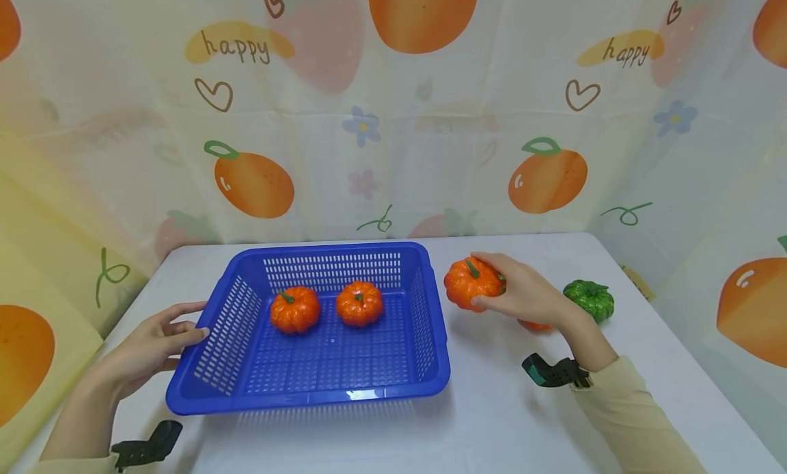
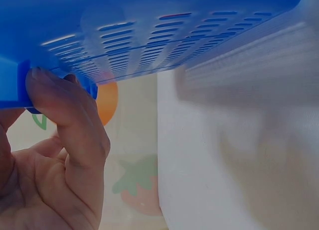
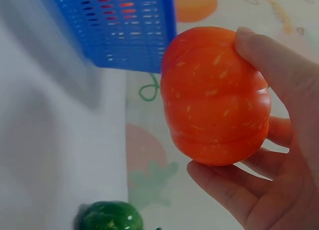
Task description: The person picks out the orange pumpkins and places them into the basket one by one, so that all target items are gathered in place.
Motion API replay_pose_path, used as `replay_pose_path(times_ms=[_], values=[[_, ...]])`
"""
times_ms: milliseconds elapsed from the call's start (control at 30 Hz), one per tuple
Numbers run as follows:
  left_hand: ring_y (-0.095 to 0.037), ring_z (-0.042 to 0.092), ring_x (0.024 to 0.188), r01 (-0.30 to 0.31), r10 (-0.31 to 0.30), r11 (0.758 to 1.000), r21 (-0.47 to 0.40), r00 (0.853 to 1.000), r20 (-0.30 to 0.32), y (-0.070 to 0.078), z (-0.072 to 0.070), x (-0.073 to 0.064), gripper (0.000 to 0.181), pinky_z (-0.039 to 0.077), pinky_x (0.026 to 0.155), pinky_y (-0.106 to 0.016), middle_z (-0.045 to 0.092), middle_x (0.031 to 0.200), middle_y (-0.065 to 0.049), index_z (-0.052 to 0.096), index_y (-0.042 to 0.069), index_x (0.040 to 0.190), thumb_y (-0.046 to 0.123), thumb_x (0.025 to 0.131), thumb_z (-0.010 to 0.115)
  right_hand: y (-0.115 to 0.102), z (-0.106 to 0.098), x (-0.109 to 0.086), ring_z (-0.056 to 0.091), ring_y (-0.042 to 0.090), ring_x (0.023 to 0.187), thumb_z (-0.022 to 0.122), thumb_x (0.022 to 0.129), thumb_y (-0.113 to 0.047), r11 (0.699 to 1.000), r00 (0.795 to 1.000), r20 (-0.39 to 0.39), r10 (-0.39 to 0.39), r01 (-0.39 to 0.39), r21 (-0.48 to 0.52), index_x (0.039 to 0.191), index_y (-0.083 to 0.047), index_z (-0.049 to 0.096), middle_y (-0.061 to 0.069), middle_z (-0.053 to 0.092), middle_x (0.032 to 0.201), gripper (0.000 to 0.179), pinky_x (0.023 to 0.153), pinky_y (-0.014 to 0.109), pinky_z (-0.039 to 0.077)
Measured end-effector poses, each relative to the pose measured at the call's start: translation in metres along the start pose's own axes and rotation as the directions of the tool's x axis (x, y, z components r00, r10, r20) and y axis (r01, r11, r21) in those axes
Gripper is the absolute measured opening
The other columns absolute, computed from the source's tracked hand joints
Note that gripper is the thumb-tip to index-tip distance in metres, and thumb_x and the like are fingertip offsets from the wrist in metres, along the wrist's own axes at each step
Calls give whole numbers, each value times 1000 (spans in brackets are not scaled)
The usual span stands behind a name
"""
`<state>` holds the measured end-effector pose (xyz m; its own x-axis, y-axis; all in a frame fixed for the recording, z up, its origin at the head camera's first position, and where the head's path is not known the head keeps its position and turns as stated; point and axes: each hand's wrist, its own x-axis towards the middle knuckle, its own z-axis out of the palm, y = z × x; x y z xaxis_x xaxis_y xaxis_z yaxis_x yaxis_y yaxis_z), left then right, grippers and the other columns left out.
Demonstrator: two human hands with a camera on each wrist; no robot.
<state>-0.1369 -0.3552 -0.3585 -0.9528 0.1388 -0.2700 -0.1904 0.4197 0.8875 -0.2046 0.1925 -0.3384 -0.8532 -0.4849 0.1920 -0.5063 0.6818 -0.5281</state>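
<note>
Gripping the blue basket (image 1: 307,401) by its left rim with the left hand (image 1: 154,344), probably just to stop any sliding. Tough to make out every finger there, with some tucked behind the edge. Holding an orange pumpkin (image 1: 464,284) with the right hand (image 1: 522,289), thumb on the near side, fingers over the far side. Pretty sensible grip for something round and slick-looking. Held clear of the surface (image 1: 486,406) too, stem up, just outside the basket's right rim and well apart from the left hand. Can also see a pumpkin with a leaning stem (image 1: 295,311) and a brighter pumpkin (image 1: 359,305) inside the basket, toward the back, small gap between. Past the right hand, can spot a green pumpkin (image 1: 589,300) plus a bit of something orange (image 1: 537,326), mostly blocked from view. Likely parked on that side for easy reach.
</note>
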Motion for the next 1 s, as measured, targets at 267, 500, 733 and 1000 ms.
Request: replay_pose_path(times_ms=[267, 500, 733, 1000], values=[[-15, 60, 79, 10, -10, 1000, 3, 1000, 0, 2, 1, -1, 70, 52, 73, -36, 54, 89, -3, 13, 1, 144, 24, 93, 55, -9, -6, 10, 53, 25, 108, 72, 80, -31, 1000, 1000, 18, -1, 1, 14, 138, -8, 39, 12, 49, 130, 71, 88, 43, 48], [-14, 60, 78, 4, -4, 1000, -6, 1000, 3, 1, 1, -1, 69, 52, 72, -36, 54, 88, -1, 12, 0, 144, 22, 93, 54, -18, -8, 16, 54, 23, 105, 72, 79, -29, 1000, 1000, 20, -4, 4, 15, 139, -10, 38, 10, 49, 129, 71, 85, 42, 49], [-15, 60, 78, 18, -18, 1000, -1, 1000, -2, 1, 1, -1, 70, 52, 72, -36, 54, 88, -2, 12, 1, 144, 24, 93, 55, -30, -11, 24, 53, 20, 106, 72, 79, -33, 1000, 1000, 30, -4, 3, 23, 139, -12, 38, 6, 50, 128, 72, 85, 38, 50], [-15, 60, 79, 7, -7, 1000, 1, 1000, 0, 1, 1, -1, 70, 52, 73, -36, 54, 89, -3, 13, 2, 144, 23, 93, 55, -44, -11, 35, 53, 18, 104, 70, 80, -32, 998, 998, 57, -35, 33, 45, 139, -11, 36, 3, 52, 123, 71, 84, 34, 50]])
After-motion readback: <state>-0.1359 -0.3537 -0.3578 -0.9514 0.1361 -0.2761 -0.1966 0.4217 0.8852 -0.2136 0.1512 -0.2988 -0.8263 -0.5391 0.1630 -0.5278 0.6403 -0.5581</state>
